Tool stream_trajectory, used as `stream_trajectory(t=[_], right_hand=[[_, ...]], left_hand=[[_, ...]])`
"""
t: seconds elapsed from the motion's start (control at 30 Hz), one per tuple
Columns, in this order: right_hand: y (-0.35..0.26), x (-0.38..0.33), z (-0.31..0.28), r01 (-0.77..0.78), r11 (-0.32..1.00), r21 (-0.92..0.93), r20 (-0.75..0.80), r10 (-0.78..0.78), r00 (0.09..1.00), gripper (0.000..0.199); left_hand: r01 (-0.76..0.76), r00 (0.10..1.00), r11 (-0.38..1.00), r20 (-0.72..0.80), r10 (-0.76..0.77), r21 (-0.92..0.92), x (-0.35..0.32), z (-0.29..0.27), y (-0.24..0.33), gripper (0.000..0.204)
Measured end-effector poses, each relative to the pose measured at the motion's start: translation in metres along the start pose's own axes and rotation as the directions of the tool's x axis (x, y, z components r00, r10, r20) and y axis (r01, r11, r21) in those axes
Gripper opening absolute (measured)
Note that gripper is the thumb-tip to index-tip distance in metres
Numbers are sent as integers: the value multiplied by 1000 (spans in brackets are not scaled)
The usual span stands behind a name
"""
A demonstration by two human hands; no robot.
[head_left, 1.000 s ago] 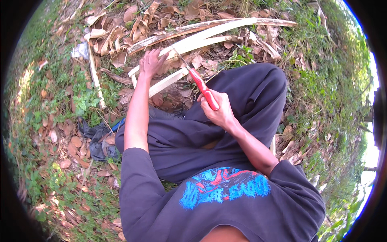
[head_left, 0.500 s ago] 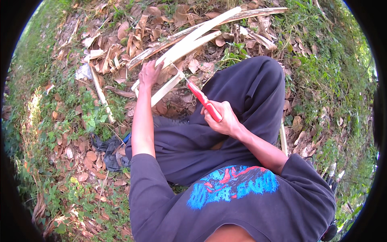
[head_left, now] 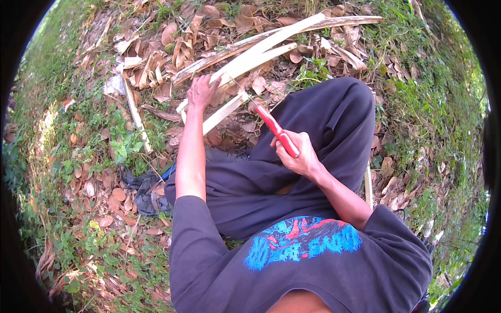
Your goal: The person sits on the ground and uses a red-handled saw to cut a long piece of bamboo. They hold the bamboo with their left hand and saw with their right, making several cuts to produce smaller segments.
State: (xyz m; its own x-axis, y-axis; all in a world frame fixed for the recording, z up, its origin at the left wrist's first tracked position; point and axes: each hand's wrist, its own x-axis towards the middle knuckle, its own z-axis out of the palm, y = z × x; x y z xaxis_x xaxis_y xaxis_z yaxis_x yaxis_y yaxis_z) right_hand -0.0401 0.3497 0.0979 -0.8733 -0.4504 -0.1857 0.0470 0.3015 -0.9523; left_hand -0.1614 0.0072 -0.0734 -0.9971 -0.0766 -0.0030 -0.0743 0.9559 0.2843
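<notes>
My left hand (head_left: pixel 201 91) reaches out and grips a long pale split strip of cane or bamboo (head_left: pixel 261 52) lying on the ground ahead. My right hand (head_left: pixel 297 154) is closed around the red handle of a knife (head_left: pixel 276 130). The knife's thin blade points up and left and meets the pale strips near my left hand. A shorter pale strip (head_left: pixel 224 112) lies just below the blade. I sit with my knees up, in dark trousers (head_left: pixel 313 120) and a dark shirt with a blue and red print.
Dry brown leaves (head_left: pixel 156 57) and more split strips cover the ground ahead. Grass and low weeds (head_left: pixel 115 146) lie to the left and right. A dark crumpled cloth or bag (head_left: pixel 143 188) sits by my left elbow. A thin pale stick (head_left: pixel 134 112) lies at the left.
The view has shifted slightly, so the strips sit higher in frame. My left hand stays on the pale strip and the knife stays against it, blade drawn a little along the strip.
</notes>
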Motion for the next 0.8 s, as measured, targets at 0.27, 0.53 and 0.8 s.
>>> stream_trajectory(t=[0.27, 0.53, 0.8], right_hand=[[-6, 16, -9, 27, 998, -53, 8, -27, 1000, 11], [-15, 8, 4, 110, 994, -21, -55, -111, 992, 13], [-14, 45, 6, 44, 994, -101, -43, -48, 998, 9]], left_hand=[[6, 1000, 1000, 9, -6, 28, -2, 2, -1, 61], [-14, 999, 1000, -43, 15, 20, -2, 6, -4, 61], [-18, 999, 1000, -28, 19, 19, -2, 3, 2, 60]])
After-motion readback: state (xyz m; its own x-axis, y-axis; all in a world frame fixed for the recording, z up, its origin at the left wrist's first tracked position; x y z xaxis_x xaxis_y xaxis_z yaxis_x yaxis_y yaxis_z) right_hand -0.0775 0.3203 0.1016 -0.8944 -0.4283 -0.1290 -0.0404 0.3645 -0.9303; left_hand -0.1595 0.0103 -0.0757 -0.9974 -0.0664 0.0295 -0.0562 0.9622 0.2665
